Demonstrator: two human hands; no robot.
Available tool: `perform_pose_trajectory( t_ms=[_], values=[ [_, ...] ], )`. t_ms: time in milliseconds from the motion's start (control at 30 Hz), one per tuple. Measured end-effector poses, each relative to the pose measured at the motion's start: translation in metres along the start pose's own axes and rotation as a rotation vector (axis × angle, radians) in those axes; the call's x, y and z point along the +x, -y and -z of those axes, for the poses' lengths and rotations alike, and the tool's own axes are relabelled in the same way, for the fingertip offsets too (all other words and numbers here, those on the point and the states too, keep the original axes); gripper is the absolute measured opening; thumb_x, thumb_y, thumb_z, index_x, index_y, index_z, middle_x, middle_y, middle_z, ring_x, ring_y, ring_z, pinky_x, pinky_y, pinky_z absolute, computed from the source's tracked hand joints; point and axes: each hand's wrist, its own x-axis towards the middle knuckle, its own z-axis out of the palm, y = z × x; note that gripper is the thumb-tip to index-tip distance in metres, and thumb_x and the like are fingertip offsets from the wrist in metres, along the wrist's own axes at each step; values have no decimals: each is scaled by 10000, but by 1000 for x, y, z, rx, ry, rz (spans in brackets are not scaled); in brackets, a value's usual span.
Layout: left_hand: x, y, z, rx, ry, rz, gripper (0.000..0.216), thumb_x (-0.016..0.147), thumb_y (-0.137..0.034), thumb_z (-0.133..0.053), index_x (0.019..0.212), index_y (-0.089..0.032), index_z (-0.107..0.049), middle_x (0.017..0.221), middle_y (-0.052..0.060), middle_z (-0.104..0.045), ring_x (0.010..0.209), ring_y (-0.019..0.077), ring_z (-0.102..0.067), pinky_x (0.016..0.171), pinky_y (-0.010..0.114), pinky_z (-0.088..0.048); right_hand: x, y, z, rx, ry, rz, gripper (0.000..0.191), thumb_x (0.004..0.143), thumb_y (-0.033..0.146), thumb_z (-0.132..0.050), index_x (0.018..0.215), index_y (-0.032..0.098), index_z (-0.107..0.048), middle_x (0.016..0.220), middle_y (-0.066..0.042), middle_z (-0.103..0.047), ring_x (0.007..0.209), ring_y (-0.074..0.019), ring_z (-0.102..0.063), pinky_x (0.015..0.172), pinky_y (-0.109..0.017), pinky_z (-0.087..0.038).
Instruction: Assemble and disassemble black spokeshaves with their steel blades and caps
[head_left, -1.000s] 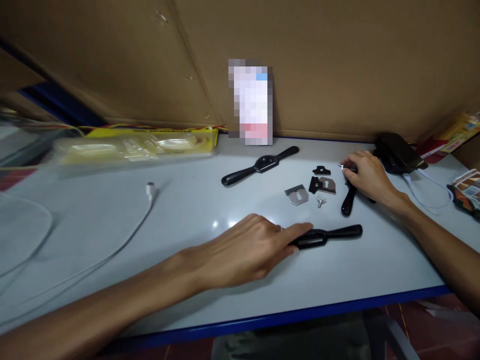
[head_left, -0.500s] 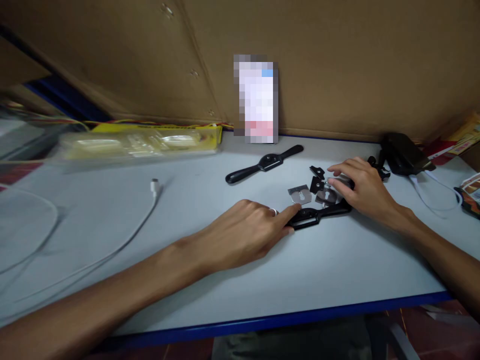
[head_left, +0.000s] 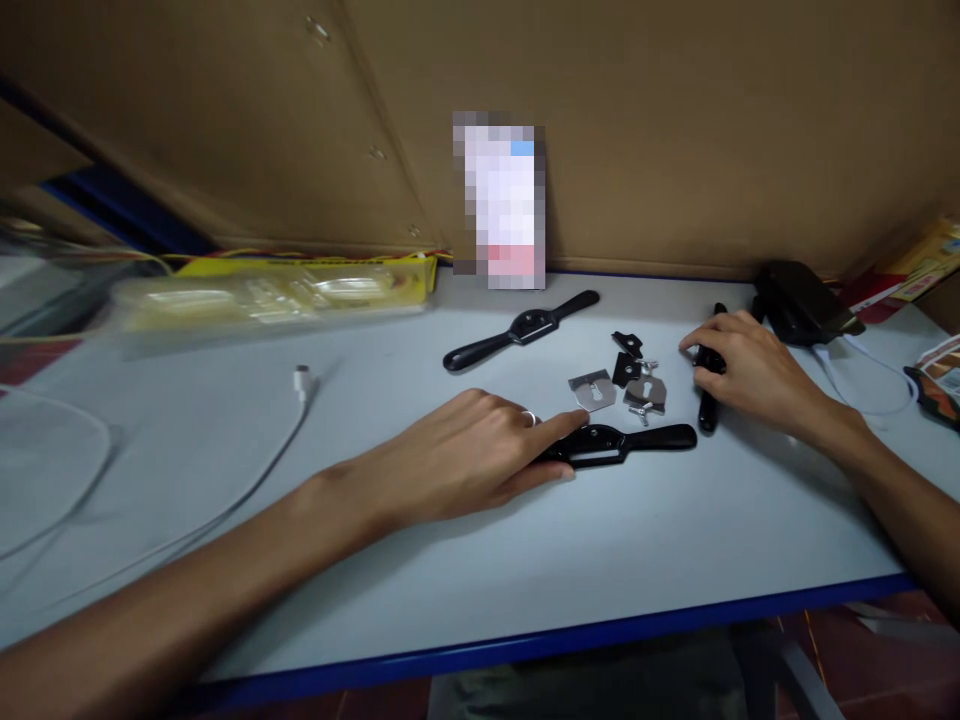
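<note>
The left hand (head_left: 472, 455) pinches the near black spokeshave body (head_left: 602, 437) by its left end, thumb and forefinger astride it, on the pale table (head_left: 480, 590). Apart from it, the right hand (head_left: 750, 365) curls over the right-hand spokeshave body (head_left: 706, 412); whether it grips is hard to tell. Between them lie steel blades (head_left: 594, 392), black cap plates (head_left: 628, 370) and wing screws (head_left: 642, 412).

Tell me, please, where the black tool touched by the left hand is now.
In the head view, the black tool lies right of centre, its left end under the left hand, on the near side of the slotted silver plates.
</note>
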Motion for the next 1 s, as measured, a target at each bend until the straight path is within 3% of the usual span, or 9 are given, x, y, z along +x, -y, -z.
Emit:
perform_pose_trajectory(
  t_ms=[200,333,467,733,833,1000],
  values=[
    [1,1,0,-14,12,59,449,1053,-474,-334,1336,-196,-545,635,9,-641,496,159,-558,518,293,-340,-2,-12,1,-17,42,84,438,757,67,-465,1095,192,-714,1101,-114,-690,1054,-320,-584,839,-456,-479],
    [3,1,3,35,33,108,464,1052,-471,-343,1343,-170,-543,622,13,-633,489,167,-548,516,306,-318,-4,-9,-1,9,-76,39,289,857,194,-488,1008,226,-733,1055,-107,-701,1014,-332,-584,833,-483,-468],
    [3,1,3,127,32,104,428,1050,-454,-374,1298,-159,-561,617,16,-631,494,167,-554,505,301,-282,-8,13,-1,125,-139,52,223,938,297,-493,932,243,-709,945,-80,-707,930,-298,-601,821,-454,-477],
    [2,-22,-1,102,-141,-89,382,1065,-436,-343,1068,-163,-610,620,3,-621,509,149,-564,488,291,-324,-18,41,-3,204,16,-1,242,864,422,-663,952,199,-628,1025,-89,-656,915,-273,-631,797,-408,-491],
    [3,-31,0,51,-141,-101,341,1063,-419,-362,1044,-167,-590,638,-12,-617,506,137,-556,481,295,-338,-19,41,-1,299,62,-29,235,829,408,-694,922,215,-597,999,-59,-648,894,-244,-622,782,-381,-482],
    [3,-31,1,-36,-76,-84,244,1039,-391,-427,1024,-177,-543,688,-22,-620,519,139,-556,492,300,-327,-18,39,2,493,141,-99,298,736,340,-765,857,239,-513,811,18,-610,681,-167,-555,603,-310,-419]
  ],
)
